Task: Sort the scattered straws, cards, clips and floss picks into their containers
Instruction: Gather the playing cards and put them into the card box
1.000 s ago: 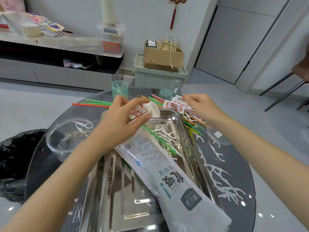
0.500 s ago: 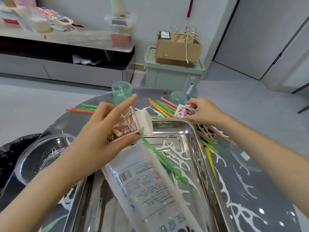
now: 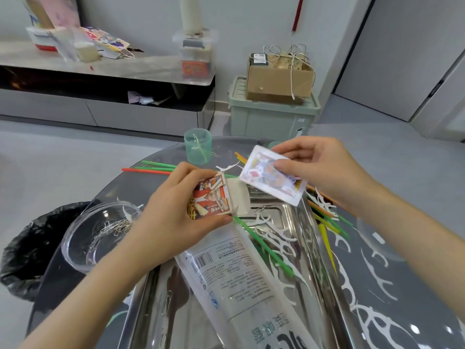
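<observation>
My left hand (image 3: 173, 217) grips a red and white card box (image 3: 211, 201) with its white flap open, above the far end of the steel tray (image 3: 309, 222). My right hand (image 3: 324, 167) pinches a small stack of playing cards (image 3: 271, 182) just right of the box's open end. Green, orange and yellow straws (image 3: 327, 220) lie around the tray, and one green straw (image 3: 264, 246) lies inside it among white floss picks (image 3: 279, 235). A clear plastic bag with printed text (image 3: 234, 278) lies in the tray. A clear bowl (image 3: 100, 233) at left holds paper clips.
A green cup (image 3: 198, 149) stands at the table's far edge with loose paper clips (image 3: 216, 154) beside it. More floss picks (image 3: 372, 293) lie on the dark glass table at right. A black bin bag (image 3: 32, 248) sits at the left. A green crate with a cardboard box (image 3: 274, 104) stands on the floor behind.
My right hand picked the cards off the table and raised them toward the box. My left hand lowered the box slightly and turned its open end to the right.
</observation>
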A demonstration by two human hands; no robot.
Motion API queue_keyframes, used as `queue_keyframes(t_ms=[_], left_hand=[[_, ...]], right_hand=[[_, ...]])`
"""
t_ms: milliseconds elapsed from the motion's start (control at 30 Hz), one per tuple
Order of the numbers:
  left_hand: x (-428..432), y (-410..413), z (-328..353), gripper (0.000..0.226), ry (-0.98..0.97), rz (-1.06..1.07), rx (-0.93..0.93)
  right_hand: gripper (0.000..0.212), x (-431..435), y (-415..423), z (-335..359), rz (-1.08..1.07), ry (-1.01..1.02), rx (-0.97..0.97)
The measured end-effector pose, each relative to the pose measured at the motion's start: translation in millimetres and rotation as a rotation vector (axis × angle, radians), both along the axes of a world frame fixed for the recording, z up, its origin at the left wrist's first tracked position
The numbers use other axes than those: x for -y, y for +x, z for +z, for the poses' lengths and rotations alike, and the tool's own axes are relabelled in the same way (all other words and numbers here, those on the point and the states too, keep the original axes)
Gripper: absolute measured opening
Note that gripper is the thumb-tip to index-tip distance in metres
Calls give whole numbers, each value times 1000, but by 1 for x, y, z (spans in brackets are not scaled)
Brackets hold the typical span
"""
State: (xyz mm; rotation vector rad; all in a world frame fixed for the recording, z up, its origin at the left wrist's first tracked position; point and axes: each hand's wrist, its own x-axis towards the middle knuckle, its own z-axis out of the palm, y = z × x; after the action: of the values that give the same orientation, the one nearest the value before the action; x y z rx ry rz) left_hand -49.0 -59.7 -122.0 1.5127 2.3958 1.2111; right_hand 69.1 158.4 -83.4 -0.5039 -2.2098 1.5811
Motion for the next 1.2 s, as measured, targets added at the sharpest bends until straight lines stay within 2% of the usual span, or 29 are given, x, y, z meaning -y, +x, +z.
queue_keyframes(t_ms=[100,233,433,567,967,1200], left_hand=[[0,1,0,76,4,17,-3],[-1,0,-1,77,-11,29,5],[-2,-5,-5,70,-9,65,32],[-2,-3,-5,69,-22,45,38],[-2,-4,-5,69,-35,42,20],[-2,-2,-6,73,-40,33,-12]], right_hand=[[19,25,-2,4,57,10,16],[17,37,-3,2,19,16,37],[17,33,-2,2,-38,-4,52],[16,35,-5,3,0,19,105],[15,30,-4,4,-69,-41,82],[16,42,-9,2,-26,60,107]])
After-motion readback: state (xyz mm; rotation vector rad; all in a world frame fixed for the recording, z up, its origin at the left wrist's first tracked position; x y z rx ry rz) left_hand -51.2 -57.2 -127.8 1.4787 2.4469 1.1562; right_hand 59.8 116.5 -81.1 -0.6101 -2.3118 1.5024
